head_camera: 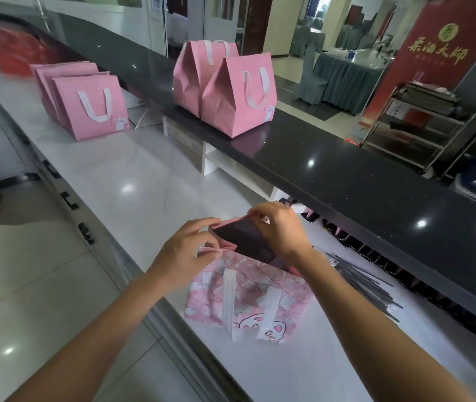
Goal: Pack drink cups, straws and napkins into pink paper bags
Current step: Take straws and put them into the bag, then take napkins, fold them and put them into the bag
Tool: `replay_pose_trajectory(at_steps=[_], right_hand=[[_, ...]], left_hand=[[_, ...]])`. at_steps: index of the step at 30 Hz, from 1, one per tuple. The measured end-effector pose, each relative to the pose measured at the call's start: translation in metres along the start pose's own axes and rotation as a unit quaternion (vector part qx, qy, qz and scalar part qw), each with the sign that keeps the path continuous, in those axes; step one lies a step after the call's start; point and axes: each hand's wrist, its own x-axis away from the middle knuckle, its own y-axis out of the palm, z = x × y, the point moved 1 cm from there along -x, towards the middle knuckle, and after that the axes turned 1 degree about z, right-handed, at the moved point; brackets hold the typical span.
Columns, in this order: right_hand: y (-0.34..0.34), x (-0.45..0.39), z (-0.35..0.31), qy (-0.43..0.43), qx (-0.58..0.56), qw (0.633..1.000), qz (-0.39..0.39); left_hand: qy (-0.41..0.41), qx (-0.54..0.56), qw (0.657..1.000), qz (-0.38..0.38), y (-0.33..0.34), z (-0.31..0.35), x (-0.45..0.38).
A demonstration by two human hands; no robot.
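I see my left hand (186, 250) and right hand (279, 227) pinching the open rim of a pink bag (248, 297) at the white counter's (132, 181) near edge.

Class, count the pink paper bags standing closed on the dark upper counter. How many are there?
2. The front bag stands near the counter's edge; the rear bag stands just behind it, to its left, partly hidden. Nothing else looks concealed.
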Motion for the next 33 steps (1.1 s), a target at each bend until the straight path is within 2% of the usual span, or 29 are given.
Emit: replay_pose_trajectory(at_steps=[7, 11, 16, 19, 24, 29, 33], right_hand=[[0.038, -0.05, -0.028, 0.041, -0.002, 0.999, 0.015], [0.05, -0.076, -0.039, 0.057, -0.004, 0.998, 0.022], [0.054, -0.08, -0.048, 0.04, -0.018, 0.998, -0.05], [0.045, -0.068, -0.046, 0.032, -0.041, 0.996, -0.079], [0.013, -0.037, -0.014, 0.086, -0.062, 0.993, -0.047], [-0.025, 0.015, 0.051, 0.187, -0.066, 0.979, -0.038], [-0.053, 0.066, 0.103, 0.26, -0.061, 0.962, -0.046]], left_hand=[[-0.017, -0.031, 0.999, 0.029, -0.051, -0.059, -0.02], [-0.002, -0.086, 0.996, 0.022, -0.073, -0.073, -0.031], [0.061, -0.144, 0.988, -0.009, -0.08, -0.065, -0.034], [0.089, -0.126, 0.988, -0.013, -0.068, -0.043, -0.038], [0.116, -0.105, 0.987, -0.027, -0.034, -0.002, -0.057], [0.124, -0.087, 0.983, -0.101, 0.027, 0.065, -0.098], [0.106, -0.133, 0.966, -0.197, 0.093, 0.111, -0.121]])
